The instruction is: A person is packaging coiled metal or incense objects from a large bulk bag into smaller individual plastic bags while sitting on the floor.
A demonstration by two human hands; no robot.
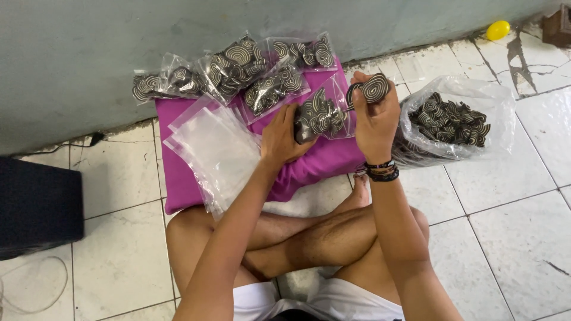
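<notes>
White floor tiles lie under us as our left hand grips a half-filled pouch, our right hand pinches a swirl cookie above it, four filled pouches beyond, empty pouches and the bulk bag remaining.

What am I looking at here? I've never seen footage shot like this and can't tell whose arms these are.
The single picture comes from a camera worn on a person's head, looking down, so the arms and crossed legs are their own. They sit on a tiled floor by a wall. The left hand steadies a small clear bag of striped spiral pieces on a purple cushion. The right hand holds one spiral piece in its fingers above that bag. Filled bags and empty bags lie on the cushion; a large bag of loose pieces sits to the right.
</notes>
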